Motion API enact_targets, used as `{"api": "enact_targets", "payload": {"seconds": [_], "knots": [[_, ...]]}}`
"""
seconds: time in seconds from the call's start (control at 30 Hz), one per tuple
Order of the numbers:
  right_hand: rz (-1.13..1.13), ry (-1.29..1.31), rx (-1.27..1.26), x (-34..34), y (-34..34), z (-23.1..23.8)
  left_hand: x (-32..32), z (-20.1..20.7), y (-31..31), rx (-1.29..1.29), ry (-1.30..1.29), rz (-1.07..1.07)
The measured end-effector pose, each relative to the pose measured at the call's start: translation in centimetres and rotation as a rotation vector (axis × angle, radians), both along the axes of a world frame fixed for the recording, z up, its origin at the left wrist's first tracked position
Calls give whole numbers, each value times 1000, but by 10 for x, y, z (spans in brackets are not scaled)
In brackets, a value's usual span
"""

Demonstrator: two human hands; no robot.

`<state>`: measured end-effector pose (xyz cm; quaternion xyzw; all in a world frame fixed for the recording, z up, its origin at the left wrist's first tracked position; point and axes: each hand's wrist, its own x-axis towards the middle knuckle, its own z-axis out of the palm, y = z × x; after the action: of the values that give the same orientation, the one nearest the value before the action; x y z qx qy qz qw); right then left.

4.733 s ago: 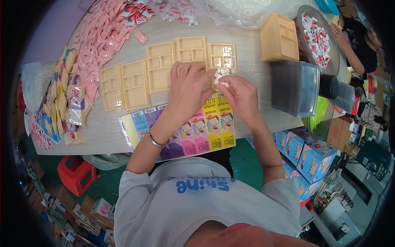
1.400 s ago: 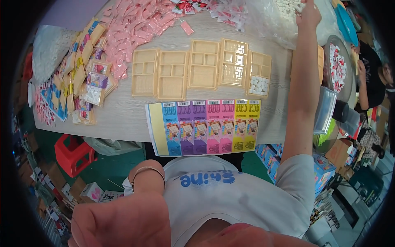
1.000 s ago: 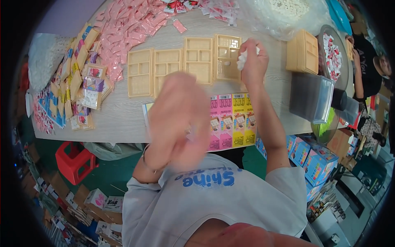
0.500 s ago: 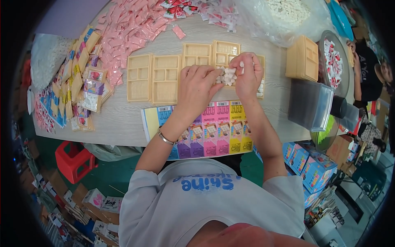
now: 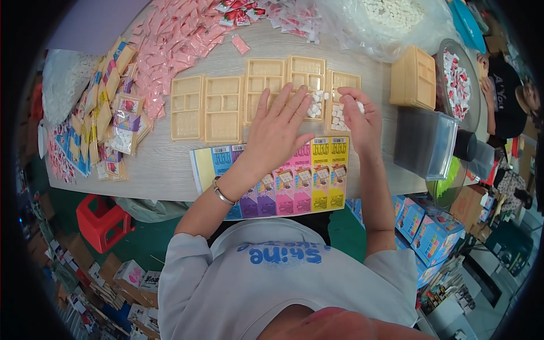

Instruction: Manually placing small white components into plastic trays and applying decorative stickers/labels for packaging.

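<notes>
Several beige compartment trays [image 5: 187, 122] stand in a row across the table. My left hand [image 5: 279, 120] lies spread palm-down over the middle trays, its fingertips beside small white marshmallow-like pieces [image 5: 315, 107] in the fourth tray [image 5: 306, 63]. At the right end, another tray [image 5: 344, 79] has more white pieces [image 5: 339, 118] in its near compartment. Above that tray's right side my right hand [image 5: 365, 122] is closed, fingers curled in, with a bit of white showing at the fingertips. How many pieces it holds is hidden.
Printed colour card sheets [image 5: 277, 192] lie at the near edge. Pink packets [image 5: 187, 34] and wrapped sets [image 5: 127, 122] cover the left. A bag of white pieces [image 5: 394, 17], stacked trays [image 5: 412, 79] and a clear bin [image 5: 425, 144] stand right. A co-worker [image 5: 501, 96] is beyond.
My right hand has moved right and nearer, from the fourth tray to the end one. My left hand has flattened and spread out. The white heap in the fourth tray looks smaller.
</notes>
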<state>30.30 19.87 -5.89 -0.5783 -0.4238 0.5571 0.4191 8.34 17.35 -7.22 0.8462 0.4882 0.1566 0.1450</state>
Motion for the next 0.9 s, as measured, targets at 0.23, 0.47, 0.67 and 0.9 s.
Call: {"api": "enact_targets", "payload": {"seconds": [0.23,0.47,0.67,0.9], "knots": [[189,-967,558,-16,6,-1,7,-4,-1,-50,80,6],[26,-222,273,23,13,-18,10,-1,-7,-46,34,-28],[-32,469,-146,17,17,-3,13,2,-11,-11,-9,24],[224,-846,533,-23,19,-6,16,-3,-16,-52,85,43]]}}
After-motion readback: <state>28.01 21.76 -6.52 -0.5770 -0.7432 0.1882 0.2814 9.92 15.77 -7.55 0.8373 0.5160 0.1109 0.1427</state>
